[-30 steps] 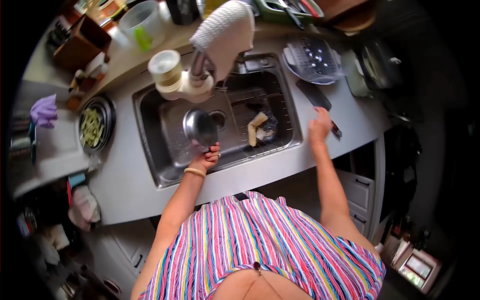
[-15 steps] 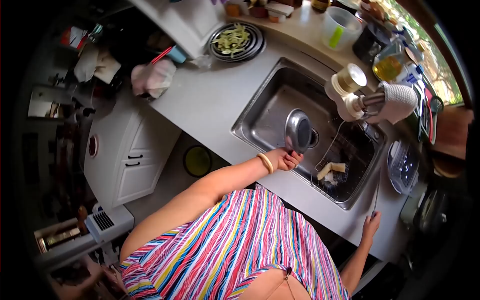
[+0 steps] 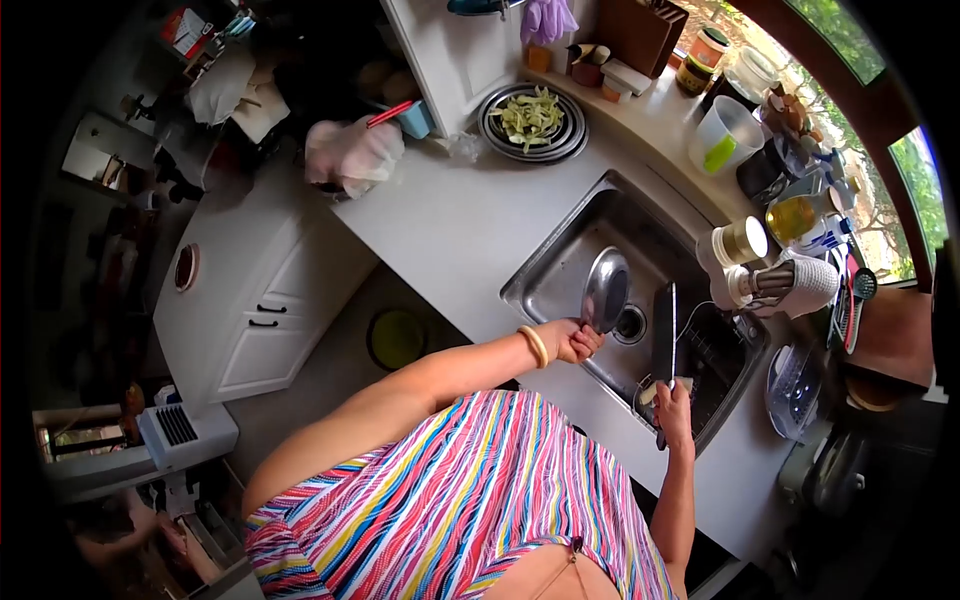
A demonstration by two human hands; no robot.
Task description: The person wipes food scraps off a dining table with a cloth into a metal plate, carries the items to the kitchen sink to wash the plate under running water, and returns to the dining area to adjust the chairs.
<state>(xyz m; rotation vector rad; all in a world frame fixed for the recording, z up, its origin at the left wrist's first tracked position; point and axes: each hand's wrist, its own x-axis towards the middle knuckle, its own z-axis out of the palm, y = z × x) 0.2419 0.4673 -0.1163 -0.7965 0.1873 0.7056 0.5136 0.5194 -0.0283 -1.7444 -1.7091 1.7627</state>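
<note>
My left hand (image 3: 572, 341), a pale bangle at its wrist, is closed around the near end of a shiny rounded metal scoop (image 3: 606, 290). The scoop is tilted above the near part of the steel sink (image 3: 590, 215), and the hand hides its handle. My right hand (image 3: 673, 412) grips a broad kitchen knife (image 3: 665, 335) by its dark handle. The blade points away from me over the sink, to the right of the scoop and apart from it. Behind the knife, a wire rack (image 3: 712, 345) and a pale sponge-like piece (image 3: 650, 393) lie in the sink, partly hidden.
Stacked metal plates (image 3: 560, 153) hold chopped pale-green vegetable (image 3: 530, 118) at the back left of the counter (image 3: 430, 240). A tap (image 3: 775, 283) stands behind the sink. Right of it is a clear plastic container (image 3: 795, 390). Jars and bottles (image 3: 790, 220) line the window ledge.
My right hand has moved left with the knife, from the right-hand counter to over the sink. The scoop stays in my left hand, slightly turned. The view has shifted.
</note>
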